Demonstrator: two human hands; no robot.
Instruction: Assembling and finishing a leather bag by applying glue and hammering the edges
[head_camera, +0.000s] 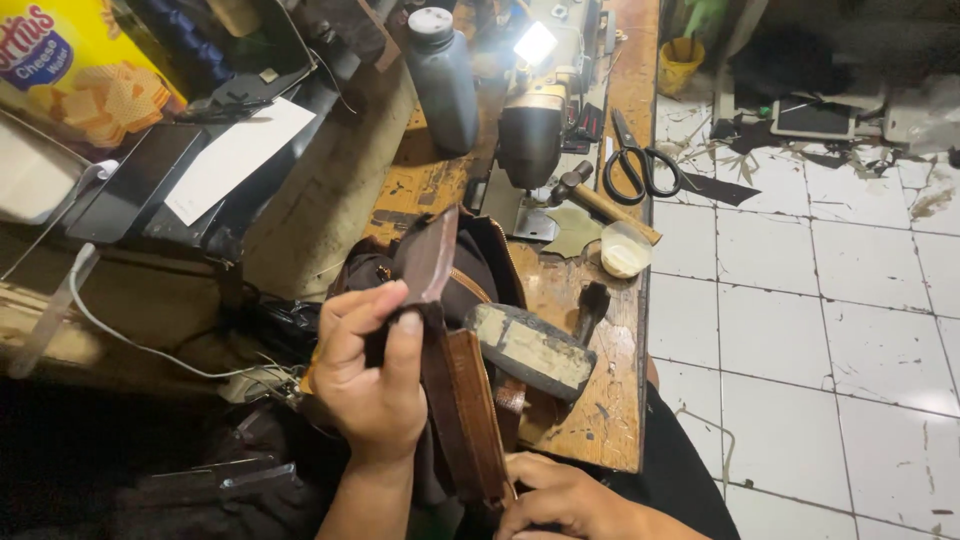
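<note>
My left hand (370, 375) is raised and pinches a dark brown leather flap (430, 255) between thumb and fingers. The flap belongs to a brown leather bag (470, 290) resting against the near end of the wooden workbench (600, 400). My right hand (565, 500) sits low at the bottom edge and grips the lower end of a brown leather strap (470, 410) that runs up toward the flap. A heavy dark block with a worn pale face (530, 350) lies on the bench just right of the strap.
Farther along the bench stand a sewing machine (530, 125) with a lit lamp, a dark bottle (445, 75), black scissors (640, 160), a wooden-handled hammer (600, 200) and a small white tub (625, 250). White tiled floor (820, 300) lies right; a cluttered shelf left.
</note>
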